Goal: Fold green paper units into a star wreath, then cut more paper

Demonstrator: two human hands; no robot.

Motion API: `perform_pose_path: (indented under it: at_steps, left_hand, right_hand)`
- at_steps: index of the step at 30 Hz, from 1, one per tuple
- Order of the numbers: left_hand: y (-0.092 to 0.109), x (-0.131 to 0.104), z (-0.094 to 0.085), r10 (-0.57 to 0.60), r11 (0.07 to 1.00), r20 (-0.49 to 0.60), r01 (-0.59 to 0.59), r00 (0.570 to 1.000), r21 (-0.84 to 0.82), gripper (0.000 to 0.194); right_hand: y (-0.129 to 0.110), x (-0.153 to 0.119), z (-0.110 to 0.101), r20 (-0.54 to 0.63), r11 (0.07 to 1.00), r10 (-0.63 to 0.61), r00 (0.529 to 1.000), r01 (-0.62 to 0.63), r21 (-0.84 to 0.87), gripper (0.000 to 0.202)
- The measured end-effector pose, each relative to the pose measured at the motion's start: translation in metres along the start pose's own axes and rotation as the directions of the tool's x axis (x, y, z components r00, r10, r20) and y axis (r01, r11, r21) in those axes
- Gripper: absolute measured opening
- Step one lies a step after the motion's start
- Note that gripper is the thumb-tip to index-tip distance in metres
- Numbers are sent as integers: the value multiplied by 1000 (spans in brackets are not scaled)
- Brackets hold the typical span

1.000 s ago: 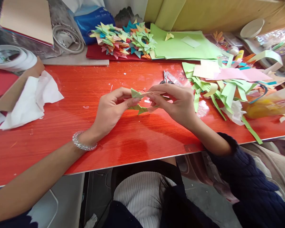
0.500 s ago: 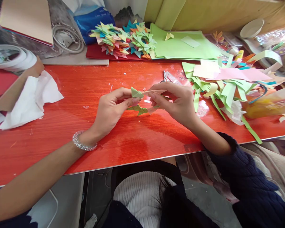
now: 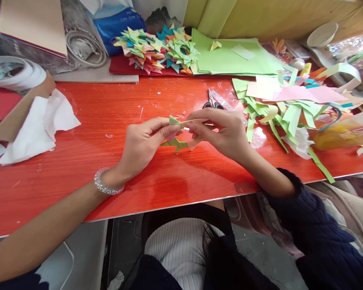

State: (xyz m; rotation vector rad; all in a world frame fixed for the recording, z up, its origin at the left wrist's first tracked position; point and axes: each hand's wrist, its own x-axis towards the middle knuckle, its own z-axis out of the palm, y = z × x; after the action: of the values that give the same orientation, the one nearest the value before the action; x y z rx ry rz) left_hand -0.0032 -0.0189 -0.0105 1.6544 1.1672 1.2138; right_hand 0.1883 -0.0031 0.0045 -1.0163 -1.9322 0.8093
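Green tip sits lower; fold still in work

Left hand (image 3: 142, 145): thumb and fingertips pinching the green folded paper (image 3: 174, 120), above the red table (image 3: 103, 108). Right hand (image 3: 222, 131) pinches the pale strip (image 3: 196, 121) beside it. The tip has dropped toward the left thumb; I judge the fold unfinished. Fingers hide the join from me. Scissors (image 3: 211, 102), more exposed than half a second ago.

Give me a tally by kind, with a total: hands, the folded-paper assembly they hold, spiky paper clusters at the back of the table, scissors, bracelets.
Hands: 2 (left hand, right hand)
Folded-paper assembly: 1
Spiky paper clusters: 2 (left cluster, right cluster)
Scissors: 1 pair
Bracelet: 1
Total: 7
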Motion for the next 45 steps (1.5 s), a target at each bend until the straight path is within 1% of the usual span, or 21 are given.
perform_pose_path:
  at_steps: [4, 7, 9, 12, 14, 16, 18, 19, 22, 23, 26, 29, 33, 39, 40, 43, 45]
  left_hand:
    - [1, 2, 0, -53, 998, 50, 55, 997, -35, 23]
    - [-2, 8, 2, -113, 987, 53, 118, 992, -107, 26]
    - [-6, 11, 2, -144, 974, 62, 153, 988, -166, 25]
    - [-12, 13, 2, -144, 970, 99, 161, 985, -184, 26]
    - [-13, 13, 2, -131, 976, 121, 150, 984, -157, 32]
    - [-13, 12, 2, -139, 978, 154, 160, 978, -135, 36]
    - [-13, 12, 1, -164, 973, 179, 189, 970, -134, 34]
    - [-13, 13, 1, -180, 966, 170, 206, 969, -153, 32]
    - [-16, 16, 0, -219, 940, 82, 232, 972, -250, 27]
    - [-17, 17, 0, -230, 933, 67, 239, 971, -270, 25]
    - [-19, 19, -2, -256, 924, 72, 266, 964, -275, 17]
    - [-18, 18, -2, -237, 934, 47, 241, 970, -265, 18]
    - [-17, 15, -1, -208, 949, 97, 225, 973, -220, 18]
    - [-20, 14, -1, -227, 953, 132, 248, 965, -172, 16]
    - [-20, 15, -1, -229, 951, 122, 249, 966, -185, 16]
    - [-21, 18, -2, -232, 938, 36, 234, 972, -258, 14]
    - [-20, 19, -3, -245, 924, 24, 241, 969, -297, 14]
  right_hand:
    - [0, 3, -1, 52, 998, 19, 998, -21, 51, 21]
    - [4, 7, -3, 88, 980, 81, 993, -95, 175, 26]
    - [8, 10, -4, 109, 963, 126, 986, -148, 226, 29]
    - [13, 11, -4, 105, 964, 177, 979, -194, 181, 32]
    - [15, 11, -2, 94, 968, 195, 976, -207, 142, 33]
    - [15, 11, -1, 106, 965, 207, 973, -221, 139, 34]
    - [16, 12, -1, 131, 953, 232, 964, -253, 170, 33]
    - [17, 13, -1, 139, 942, 249, 958, -273, 197, 32]
    - [22, 17, -5, 126, 904, 294, 947, -319, 284, 32]
    - [24, 18, -7, 118, 896, 305, 945, -327, 301, 31]
    - [27, 20, -9, 121, 893, 324, 938, -346, 289, 30]
    - [24, 19, -8, 144, 898, 315, 938, -344, 273, 28]
    - [22, 15, -4, 145, 922, 274, 951, -303, 243, 26]
    - [25, 14, -1, 145, 931, 265, 953, -292, 218, 27]
    - [25, 15, -2, 142, 924, 274, 951, -302, 236, 28]
    - [25, 18, -5, 143, 880, 327, 934, -357, 313, 31]
    - [25, 19, -7, 141, 867, 362, 921, -388, 313, 31]
